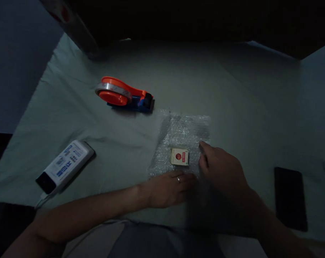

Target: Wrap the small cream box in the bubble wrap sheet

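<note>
A small cream-coloured box [179, 157] with a red round picture and a red label lies on a sheet of bubble wrap [182, 129]. The wrap is spread flat on the green cloth. My left hand [173, 188] rests flat along the near edge of the wrap, just below the box, fingers stretched to the right and a ring on one of them. At the wrap's right edge is my right hand [223, 168], its index finger extended and its thumb apart from it. The other fingers of that hand are hard to make out in the dim light.
An orange and blue tape dispenser [125, 95] with a roll of clear tape sits behind the wrap to the left. At left lies a white device [67, 163] with a cable. A black phone-like slab [290, 199] is at right. A large dark object [192, 21] spans the back.
</note>
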